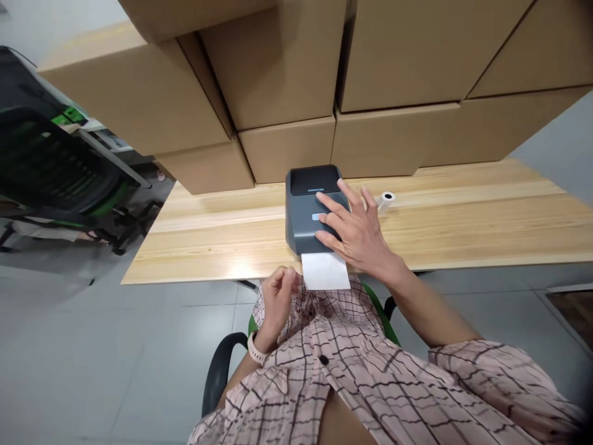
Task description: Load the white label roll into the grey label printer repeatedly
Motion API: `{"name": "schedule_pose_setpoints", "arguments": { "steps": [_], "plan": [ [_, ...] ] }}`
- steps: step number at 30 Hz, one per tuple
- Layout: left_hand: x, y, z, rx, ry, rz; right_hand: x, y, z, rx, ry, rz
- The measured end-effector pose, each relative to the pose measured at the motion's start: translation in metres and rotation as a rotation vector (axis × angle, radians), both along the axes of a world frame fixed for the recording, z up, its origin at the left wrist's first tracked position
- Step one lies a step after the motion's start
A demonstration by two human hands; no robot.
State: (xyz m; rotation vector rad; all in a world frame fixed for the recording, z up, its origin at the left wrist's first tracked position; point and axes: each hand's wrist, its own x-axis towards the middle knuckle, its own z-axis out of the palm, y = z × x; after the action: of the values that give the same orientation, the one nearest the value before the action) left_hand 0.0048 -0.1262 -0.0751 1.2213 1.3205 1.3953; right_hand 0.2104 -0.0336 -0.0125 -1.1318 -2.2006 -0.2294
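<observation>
A dark grey label printer (301, 225) stands at the front edge of the wooden table. From its front slot a blank white paper label (325, 272) hangs out over the edge. My right hand (354, 232) lies over the printer's right side with its fingers spread, one fingertip by the light-coloured button (317, 217). It holds nothing. Just left of the paper, my left hand (279, 293) is curled closed in front of the table edge; whether anything is inside its fingers is hidden.
Large cardboard boxes (287, 148) are stacked along the back of the wooden table (222, 235). A small white paper roll (386, 201) lies to the right of the printer. On the left, a black office chair (60, 167) stands on the grey floor.
</observation>
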Motion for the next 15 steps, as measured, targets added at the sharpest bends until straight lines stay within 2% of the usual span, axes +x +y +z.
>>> {"name": "schedule_pose_setpoints", "arguments": {
  "steps": [3, 5, 7, 10, 15],
  "plan": [
    [-0.005, 0.018, 0.007, 0.150, 0.038, 0.158, -0.002, 0.007, 0.004, -0.043, -0.020, 0.060],
    [-0.005, 0.031, 0.007, 0.241, 0.097, 0.185, -0.003, 0.009, 0.003, -0.074, -0.016, 0.071],
    [-0.001, 0.040, 0.005, 0.277, 0.119, 0.107, -0.003, 0.008, 0.001, -0.087, 0.001, 0.062],
    [0.007, 0.044, -0.003, 0.225, 0.098, -0.049, -0.004, 0.005, -0.002, -0.088, 0.025, 0.052],
    [0.011, 0.044, -0.019, 0.098, 0.050, -0.101, -0.006, 0.002, -0.003, -0.070, 0.073, 0.032]
  ]
}}
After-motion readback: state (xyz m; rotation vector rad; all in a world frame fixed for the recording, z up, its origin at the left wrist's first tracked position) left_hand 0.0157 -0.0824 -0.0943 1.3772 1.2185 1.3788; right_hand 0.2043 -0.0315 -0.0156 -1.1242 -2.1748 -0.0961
